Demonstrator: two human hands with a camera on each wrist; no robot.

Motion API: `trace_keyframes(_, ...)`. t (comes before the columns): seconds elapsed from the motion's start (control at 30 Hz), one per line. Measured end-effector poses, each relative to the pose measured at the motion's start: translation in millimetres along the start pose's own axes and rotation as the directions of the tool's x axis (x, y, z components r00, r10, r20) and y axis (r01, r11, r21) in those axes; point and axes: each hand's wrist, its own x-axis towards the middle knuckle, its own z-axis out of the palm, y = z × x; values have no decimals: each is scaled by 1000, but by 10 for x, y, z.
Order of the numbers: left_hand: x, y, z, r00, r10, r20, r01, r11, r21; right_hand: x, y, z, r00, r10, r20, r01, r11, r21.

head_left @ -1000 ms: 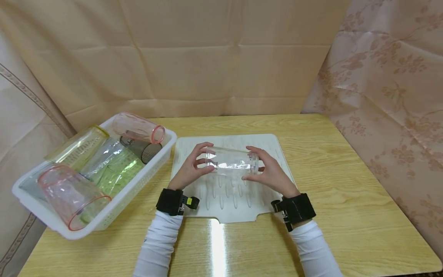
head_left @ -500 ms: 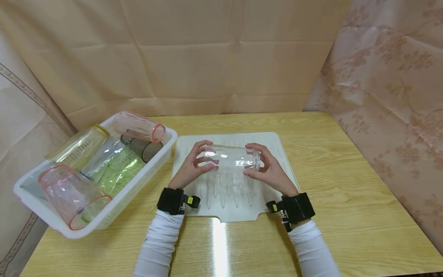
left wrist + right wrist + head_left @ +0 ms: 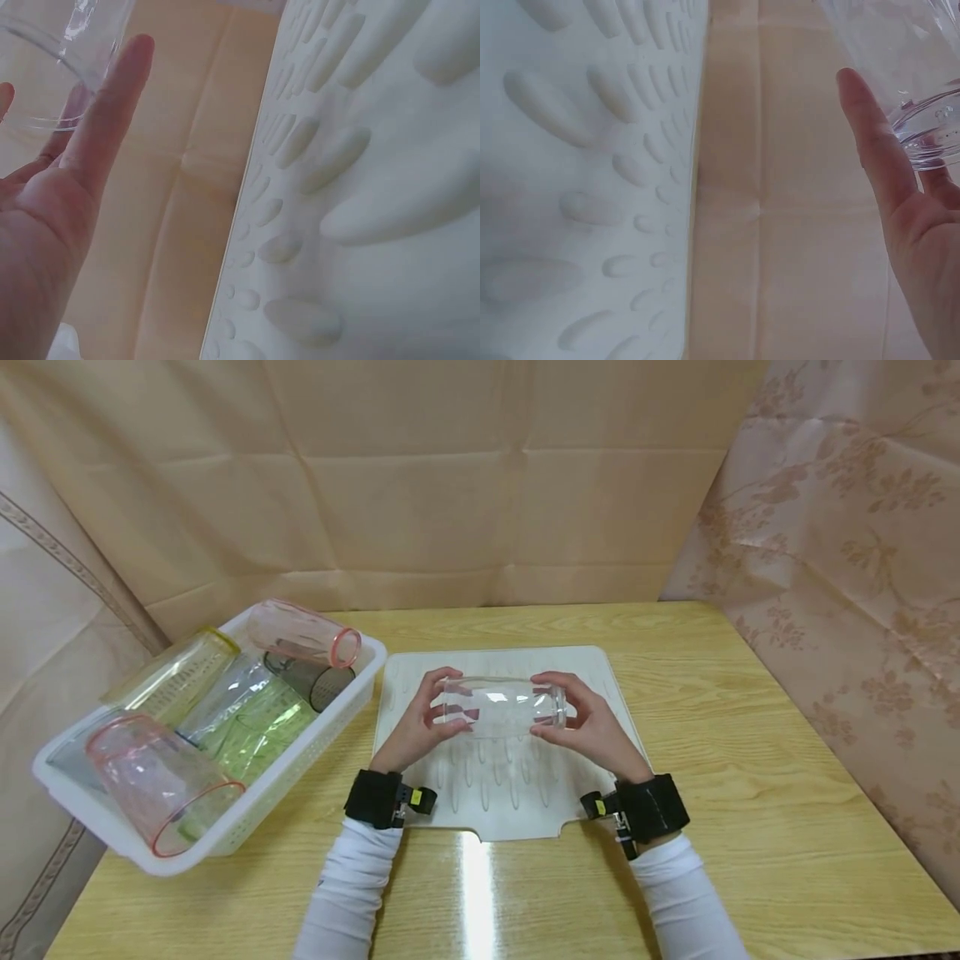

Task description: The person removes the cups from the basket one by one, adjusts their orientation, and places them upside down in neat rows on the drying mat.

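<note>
A clear drinking glass (image 3: 502, 708) lies sideways between both hands, over a white ribbed mat (image 3: 487, 793). My left hand (image 3: 418, 727) grips its open rim end, thumb on the near side and fingers on the far side. The right hand (image 3: 594, 727) holds the thick base end the same way. In the left wrist view the thin rim of the glass (image 3: 64, 56) shows beside the left thumb. The right wrist view has the heavy base of the glass (image 3: 930, 127) against the right thumb and fingers.
On the left a white plastic basket (image 3: 300, 758) holds several tumblers: a pink one (image 3: 161, 785) in front, a yellow one (image 3: 180, 681), a green one (image 3: 262, 727), a dark grey one (image 3: 311, 681) and another pink one (image 3: 300, 631). A wooden table (image 3: 720, 760) lies under everything; curtains hang behind.
Both hands keep their hold on the glass. It has turned slightly, with reflections shifting along it, and stays over the mat.
</note>
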Motion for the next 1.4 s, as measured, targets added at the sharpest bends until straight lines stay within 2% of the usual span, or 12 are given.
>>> trace_keyframes(0.17, -29, -30, -11, 1000, -16, -20, 18, 996, 90, 30, -41, -29, 1000, -13, 26, 15, 998, -61)
trace_keyframes(0.27, -35, -31, -9, 999, -37, -20, 38, 996, 87, 45, -39, -50, 999, -29, 33, 32, 996, -89)
trace_keyframes(0.43, -30, -64, -5, 999, -52, 15, 52, 998, 41, 61, -52, -105, 997, -52, 53, 58, 992, -112)
trace_keyframes(0.63, -37, -100, -9, 997, -70, 40, 67, 995, 74, 75, -100, -158, 996, -59, 70, 69, 986, -155)
trace_keyframes(0.87, -66, -139, -69, 997, -77, 32, 75, 995, 61, 71, -150, -216, 998, -27, 48, 38, 968, -247)
trace_keyframes(1.07, -108, -162, -138, 997, -67, 26, 64, 994, 86, 117, -166, -309, 998, -42, 54, 57, 947, -317)
trace_keyframes(1.2, -122, -168, -159, 997, -70, 11, 69, 995, 73, 172, -97, -403, 996, -71, 55, 87, 929, -361)
trace_keyframes(1.4, -151, -174, -180, 993, -114, -7, 114, 991, 64, 254, 127, -563, 995, -79, 54, 94, 908, -408)
